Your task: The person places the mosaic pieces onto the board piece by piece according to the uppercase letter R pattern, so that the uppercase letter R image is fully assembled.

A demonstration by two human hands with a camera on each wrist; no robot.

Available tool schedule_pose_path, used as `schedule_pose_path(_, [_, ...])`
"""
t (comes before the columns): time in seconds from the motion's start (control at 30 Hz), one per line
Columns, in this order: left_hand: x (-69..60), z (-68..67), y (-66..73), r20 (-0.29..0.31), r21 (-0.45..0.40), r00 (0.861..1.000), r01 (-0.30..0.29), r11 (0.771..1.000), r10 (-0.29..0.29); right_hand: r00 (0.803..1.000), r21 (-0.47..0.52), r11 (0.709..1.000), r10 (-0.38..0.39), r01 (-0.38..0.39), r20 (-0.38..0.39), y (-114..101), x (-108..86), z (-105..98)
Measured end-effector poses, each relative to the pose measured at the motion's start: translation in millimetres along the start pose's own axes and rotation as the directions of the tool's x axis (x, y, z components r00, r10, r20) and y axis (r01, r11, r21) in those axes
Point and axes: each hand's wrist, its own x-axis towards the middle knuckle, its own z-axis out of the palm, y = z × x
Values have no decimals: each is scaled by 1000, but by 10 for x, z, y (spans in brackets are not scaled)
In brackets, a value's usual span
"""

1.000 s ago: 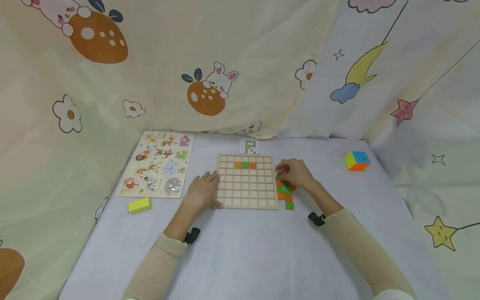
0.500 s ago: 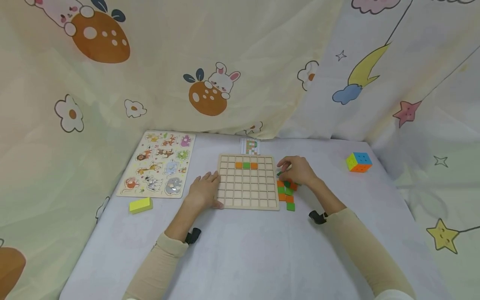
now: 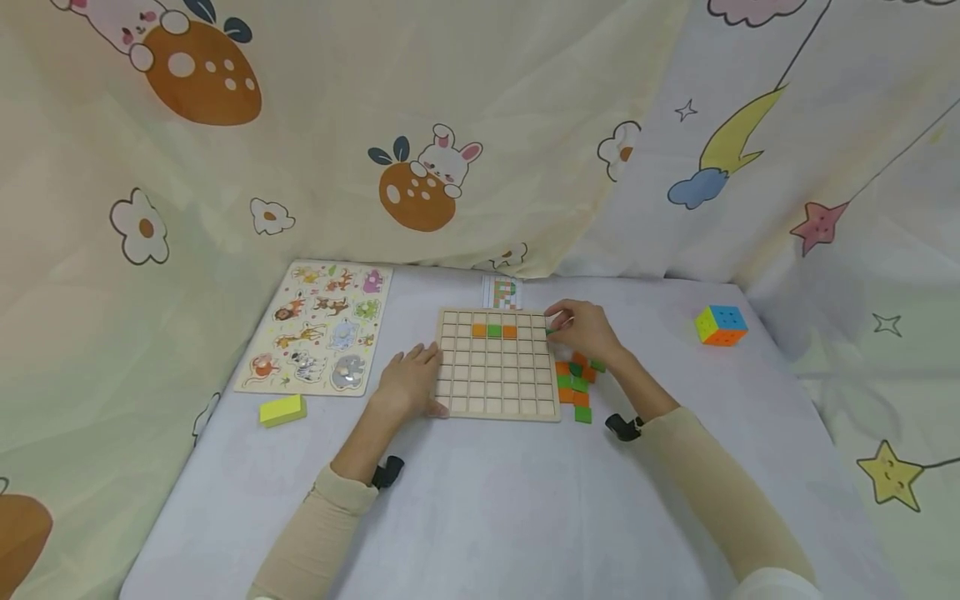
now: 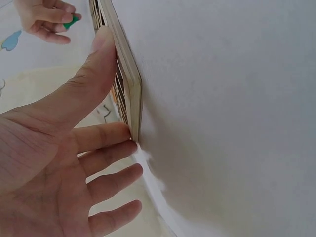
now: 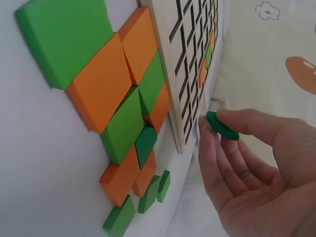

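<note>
A wooden grid board (image 3: 498, 375) lies mid-table, with two orange tiles and a green tile (image 3: 494, 331) between them in an upper row. My left hand (image 3: 405, 385) rests against the board's left edge; the left wrist view shows its fingers fairly straight, the thumb lying along the board's rim. My right hand (image 3: 588, 332) is raised over the board's upper right corner. Between thumb and fingertips it pinches a dark green piece with a rounded edge (image 5: 223, 126). Loose orange and green tiles (image 5: 94, 84) lie beside the board's right edge, including one dark green rounded piece (image 5: 146, 146).
Behind the board lies a small card with a coloured grid pattern (image 3: 502, 292). An animal puzzle board (image 3: 311, 329) and a yellow block (image 3: 282, 411) are on the left. A colourful puzzle cube (image 3: 722, 325) stands at the right. Printed cloth (image 3: 315, 167) hangs behind the table.
My right hand has lifted from the loose tiles and moved up and slightly left to the board's corner, carrying the dark green piece. The left hand stays at the board's edge.
</note>
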Motion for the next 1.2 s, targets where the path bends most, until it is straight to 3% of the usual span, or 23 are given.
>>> schedule_pose_path(0.23, [-26,-25,9,-8,11,1000,3,1000,-3,999,-2,1000,3,-3,39,-79,112,78])
schedule_pose_path(0.4, [-31,-26,17,-9,1,1000,1,1000,-1,1000,4,1000,-18,18,15,-122,169,112])
schedule_pose_path(0.63, [-15,-12,28,8,5,1000,6,1000,-6,999,53,998,23,-22,-24,-93,240,186])
schedule_pose_path(1.0, [-9,4,16,-13,-8,1000,-4,1000,4,999,-59,998,-31,33,39,-91,318,244])
schedule_pose_path(1.2, [-12,0,21,-11,-14,1000,-3,1000,3,998,-135,989,-55,58,28,-136,354,267])
